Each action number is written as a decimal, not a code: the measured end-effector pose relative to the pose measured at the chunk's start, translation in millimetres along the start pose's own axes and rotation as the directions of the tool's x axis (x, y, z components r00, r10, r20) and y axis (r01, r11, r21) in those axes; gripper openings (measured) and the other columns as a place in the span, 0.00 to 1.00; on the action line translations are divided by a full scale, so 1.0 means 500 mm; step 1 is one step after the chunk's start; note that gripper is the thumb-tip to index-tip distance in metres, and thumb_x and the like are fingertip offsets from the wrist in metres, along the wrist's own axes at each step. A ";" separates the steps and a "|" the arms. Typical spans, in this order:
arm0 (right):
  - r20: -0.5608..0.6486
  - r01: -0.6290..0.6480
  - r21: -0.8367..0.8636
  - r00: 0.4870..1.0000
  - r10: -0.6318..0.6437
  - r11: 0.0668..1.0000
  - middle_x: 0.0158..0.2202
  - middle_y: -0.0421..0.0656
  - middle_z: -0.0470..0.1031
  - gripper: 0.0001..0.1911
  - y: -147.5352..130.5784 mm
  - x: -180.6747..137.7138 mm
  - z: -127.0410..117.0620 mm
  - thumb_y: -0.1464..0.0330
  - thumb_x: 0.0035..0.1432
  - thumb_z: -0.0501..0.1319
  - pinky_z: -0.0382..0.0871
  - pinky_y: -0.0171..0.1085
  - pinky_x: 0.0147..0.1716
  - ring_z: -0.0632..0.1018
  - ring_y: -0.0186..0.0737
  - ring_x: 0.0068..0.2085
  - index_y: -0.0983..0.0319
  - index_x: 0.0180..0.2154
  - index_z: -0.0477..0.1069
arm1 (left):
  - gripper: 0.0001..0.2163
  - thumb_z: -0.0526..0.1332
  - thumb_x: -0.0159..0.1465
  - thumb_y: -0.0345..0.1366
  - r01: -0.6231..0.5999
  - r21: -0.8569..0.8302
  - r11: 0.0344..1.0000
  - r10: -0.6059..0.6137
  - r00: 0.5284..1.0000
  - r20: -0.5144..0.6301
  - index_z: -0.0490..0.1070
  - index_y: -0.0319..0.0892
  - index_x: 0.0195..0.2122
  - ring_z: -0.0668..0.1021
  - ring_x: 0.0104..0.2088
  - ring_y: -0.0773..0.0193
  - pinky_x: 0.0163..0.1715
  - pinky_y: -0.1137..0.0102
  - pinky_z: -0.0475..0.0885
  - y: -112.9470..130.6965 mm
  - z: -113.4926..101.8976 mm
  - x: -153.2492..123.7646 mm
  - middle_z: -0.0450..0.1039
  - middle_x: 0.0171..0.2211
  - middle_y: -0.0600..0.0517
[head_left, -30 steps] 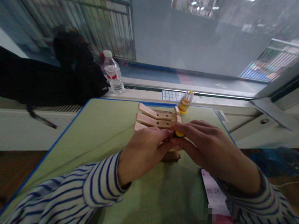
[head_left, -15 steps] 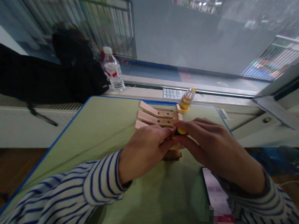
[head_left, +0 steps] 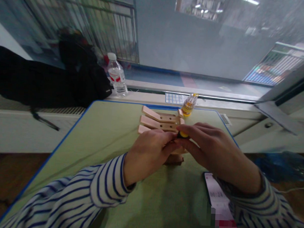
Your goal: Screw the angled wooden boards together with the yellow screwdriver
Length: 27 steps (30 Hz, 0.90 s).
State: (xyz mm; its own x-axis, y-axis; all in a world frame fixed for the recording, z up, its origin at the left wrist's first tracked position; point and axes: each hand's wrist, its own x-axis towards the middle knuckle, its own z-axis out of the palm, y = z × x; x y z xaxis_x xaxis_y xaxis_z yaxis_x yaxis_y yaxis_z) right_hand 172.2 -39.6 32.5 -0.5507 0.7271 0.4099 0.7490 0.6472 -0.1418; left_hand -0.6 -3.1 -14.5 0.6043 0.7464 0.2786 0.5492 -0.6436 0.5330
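A small wooden piece of work with several pale slats, drilled with dark holes, stands on the table in front of me. Above its near right part, my right hand pinches the yellow-and-black handle of what looks like a screwdriver, seen nearly end-on. My left hand is closed right beside the handle, thumb and fingertips together over the wood. What its fingers grip is hidden, as is the screwdriver's tip. A wooden base shows below my fingers.
A phone lies by my right forearm. Behind the wood stands a clear bottle with yellow. A water bottle and a black bag are on the sill at the left. The green table has a blue edge.
The view has shifted slightly. Both hands keep their places at the wood, and the yellow handle shows a slightly different side, with more black in sight.
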 end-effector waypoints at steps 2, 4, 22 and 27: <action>0.009 -0.004 -0.007 1.000 0.004 1.000 0.34 0.45 0.76 0.12 0.001 0.001 0.000 0.68 0.62 0.55 0.68 0.37 0.35 0.75 0.38 0.35 0.67 0.46 0.67 | 0.15 0.50 0.66 0.44 0.005 0.001 1.000 -0.005 1.000 0.006 0.74 0.45 0.40 0.76 0.34 0.64 0.33 0.70 0.66 0.001 -0.001 0.000 0.77 0.35 0.52; 0.024 -0.019 0.005 1.000 0.019 1.000 0.35 0.46 0.76 0.13 0.000 0.001 0.000 0.67 0.62 0.55 0.68 0.38 0.36 0.75 0.39 0.36 0.66 0.47 0.67 | 0.16 0.50 0.66 0.46 0.025 0.010 1.000 -0.025 0.999 0.020 0.74 0.45 0.40 0.76 0.35 0.63 0.34 0.69 0.67 0.002 -0.005 0.001 0.77 0.35 0.52; -0.072 -0.219 0.171 0.970 0.234 0.961 0.43 0.40 0.77 0.14 -0.045 -0.130 -0.077 0.68 0.59 0.58 0.73 0.34 0.42 0.78 0.34 0.41 0.56 0.48 0.67 | 0.16 0.54 0.63 0.46 0.154 0.228 0.961 -0.095 0.963 -0.252 0.74 0.45 0.44 0.77 0.40 0.61 0.41 0.68 0.71 0.000 -0.138 -0.084 0.77 0.41 0.52; 0.017 -0.294 0.182 0.955 0.296 0.938 0.43 0.39 0.78 0.13 -0.041 -0.240 -0.017 0.70 0.58 0.59 0.74 0.32 0.41 0.79 0.34 0.40 0.56 0.46 0.68 | 0.15 0.53 0.63 0.47 0.275 0.165 0.947 -0.260 0.960 -0.108 0.74 0.46 0.40 0.78 0.35 0.64 0.35 0.72 0.71 -0.029 -0.125 -0.163 0.78 0.37 0.55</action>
State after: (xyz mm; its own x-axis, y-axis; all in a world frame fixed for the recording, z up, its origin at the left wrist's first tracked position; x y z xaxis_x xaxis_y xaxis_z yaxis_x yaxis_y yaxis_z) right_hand 225.9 -142.0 -6.2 -0.3108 0.8899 0.3338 0.7974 0.4352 -0.4180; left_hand -93.9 -44.3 4.9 0.3752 0.9017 0.2148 0.7816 -0.4324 0.4496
